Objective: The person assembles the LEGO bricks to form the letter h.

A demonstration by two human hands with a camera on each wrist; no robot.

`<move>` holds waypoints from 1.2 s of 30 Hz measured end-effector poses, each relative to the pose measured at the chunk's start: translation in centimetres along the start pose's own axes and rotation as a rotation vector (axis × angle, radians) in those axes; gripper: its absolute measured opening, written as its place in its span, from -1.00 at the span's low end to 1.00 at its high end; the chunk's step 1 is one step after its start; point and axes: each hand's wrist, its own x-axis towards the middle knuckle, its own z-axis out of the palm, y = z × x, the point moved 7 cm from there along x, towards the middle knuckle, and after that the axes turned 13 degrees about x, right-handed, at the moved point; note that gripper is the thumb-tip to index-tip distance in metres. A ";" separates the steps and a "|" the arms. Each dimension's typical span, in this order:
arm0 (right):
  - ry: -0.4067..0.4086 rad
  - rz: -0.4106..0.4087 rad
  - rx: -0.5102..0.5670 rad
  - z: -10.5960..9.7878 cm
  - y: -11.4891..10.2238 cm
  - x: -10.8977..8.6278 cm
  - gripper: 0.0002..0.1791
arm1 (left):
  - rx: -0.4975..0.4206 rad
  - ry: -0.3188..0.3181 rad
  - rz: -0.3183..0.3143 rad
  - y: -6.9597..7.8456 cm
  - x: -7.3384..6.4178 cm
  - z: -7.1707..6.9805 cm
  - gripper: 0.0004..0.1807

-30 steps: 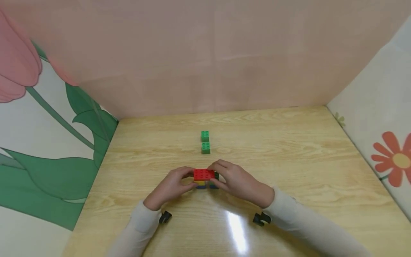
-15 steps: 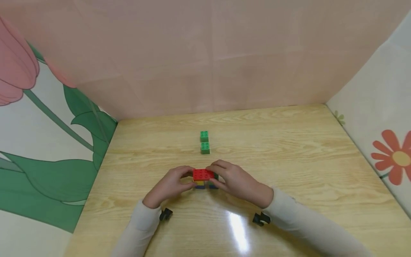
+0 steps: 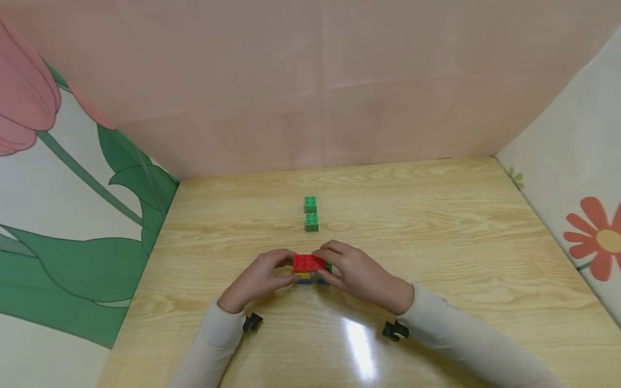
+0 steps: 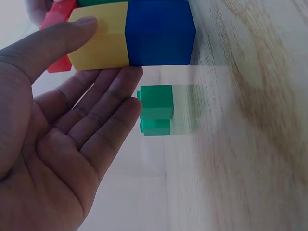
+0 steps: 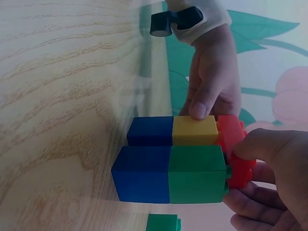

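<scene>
Two short stacks stand side by side in front of me: a yellow brick [image 5: 195,130] on a blue brick [image 5: 150,130], and a green brick [image 5: 197,173] on another blue brick [image 5: 141,174]. Across both lies a flat red brick [image 3: 306,262], with some of the green brick's studs showing beside and below it. My left hand [image 3: 258,277] pinches the yellow brick, its thumb on the near face and fingers behind. With thumb and fingers, my right hand [image 3: 363,275] grips the red brick at its right part.
Two loose green bricks, one [image 3: 311,222] in front of the other [image 3: 310,204], sit farther back on the wooden table [image 3: 412,215]. A pink backdrop [image 3: 315,108] rises behind, with flower-patterned panels at both sides. Black wrist devices [image 3: 395,330] hang under the sleeves.
The head view shifts slightly. Hands and bricks keep the same places relative to each other.
</scene>
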 end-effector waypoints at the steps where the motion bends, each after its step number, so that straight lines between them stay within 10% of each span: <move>1: 0.003 -0.003 -0.001 0.0 0.0 0.0 -0.63 | 0.002 0.001 0.000 0.0 0.0 0.0 -0.67; 36: -0.007 -0.044 -0.031 -0.1 -0.9 0.5 -0.63 | 0.000 0.001 -0.012 0.1 -0.1 -0.2 -0.70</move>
